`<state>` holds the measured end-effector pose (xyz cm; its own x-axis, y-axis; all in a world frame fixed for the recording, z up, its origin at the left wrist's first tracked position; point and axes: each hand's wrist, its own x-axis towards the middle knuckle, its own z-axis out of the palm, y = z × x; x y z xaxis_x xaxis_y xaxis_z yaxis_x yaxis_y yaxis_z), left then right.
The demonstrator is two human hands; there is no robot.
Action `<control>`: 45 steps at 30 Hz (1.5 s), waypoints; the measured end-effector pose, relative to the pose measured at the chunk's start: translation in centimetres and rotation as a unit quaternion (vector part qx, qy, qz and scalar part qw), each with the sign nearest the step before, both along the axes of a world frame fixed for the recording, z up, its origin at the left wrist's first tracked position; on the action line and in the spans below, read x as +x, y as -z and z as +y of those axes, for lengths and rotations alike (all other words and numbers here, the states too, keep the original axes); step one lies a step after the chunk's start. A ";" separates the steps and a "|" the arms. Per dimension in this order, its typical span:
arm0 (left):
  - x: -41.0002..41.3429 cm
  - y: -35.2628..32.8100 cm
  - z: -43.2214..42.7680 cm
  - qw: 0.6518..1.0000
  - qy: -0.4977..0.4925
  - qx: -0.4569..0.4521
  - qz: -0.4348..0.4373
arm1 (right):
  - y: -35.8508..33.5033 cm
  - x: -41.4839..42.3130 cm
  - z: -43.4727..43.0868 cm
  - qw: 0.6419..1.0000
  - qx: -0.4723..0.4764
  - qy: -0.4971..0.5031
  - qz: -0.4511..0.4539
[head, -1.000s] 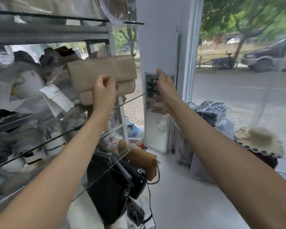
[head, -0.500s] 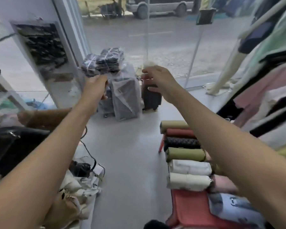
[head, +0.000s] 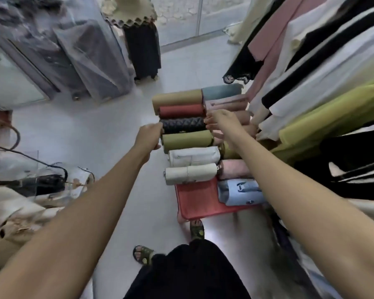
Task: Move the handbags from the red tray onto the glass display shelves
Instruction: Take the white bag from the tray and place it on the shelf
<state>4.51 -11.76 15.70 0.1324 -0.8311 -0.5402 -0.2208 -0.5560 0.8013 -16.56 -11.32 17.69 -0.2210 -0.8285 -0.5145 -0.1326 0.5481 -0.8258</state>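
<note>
The red tray (head: 199, 199) stands on the floor with several handbags packed in two rows. The left row includes a tan bag (head: 177, 100), a black quilted bag (head: 183, 125), an olive bag (head: 187, 140) and a cream bag (head: 190, 173); a light blue bag (head: 240, 190) lies in the right row. My left hand (head: 149, 137) is at the left end of the black quilted bag with curled fingers; a grip cannot be made out. My right hand (head: 222, 124) reaches over that bag's right end, fingers spread and relaxed. A corner of a glass shelf (head: 20, 162) shows at the left.
Hanging clothes (head: 311, 83) crowd the right side, right over the tray. Plastic-wrapped packages (head: 84, 57) and a black stand with a straw hat (head: 130, 14) stand at the back. More bags and a black cord (head: 41, 182) lie at the left. My sandalled feet (head: 143, 253) are just short of the tray.
The view swung from the glass shelves, where a beige bag sits, down to the red tray. Both hands dropped from shelf height to the ends of the black quilted bag.
</note>
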 end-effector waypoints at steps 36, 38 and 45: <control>0.6 22.3 10.6 0.980 -0.080 0.153 -0.096 | 25.2 -0.1 9.0 0.973 0.225 0.058 0.005; 0.4 22.4 10.3 0.981 -0.108 0.142 -0.073 | 25.5 -0.7 8.8 0.972 0.223 0.076 0.010; 0.5 23.8 10.0 0.979 -0.111 0.170 0.008 | 26.1 -2.1 8.9 0.957 0.270 0.044 -0.092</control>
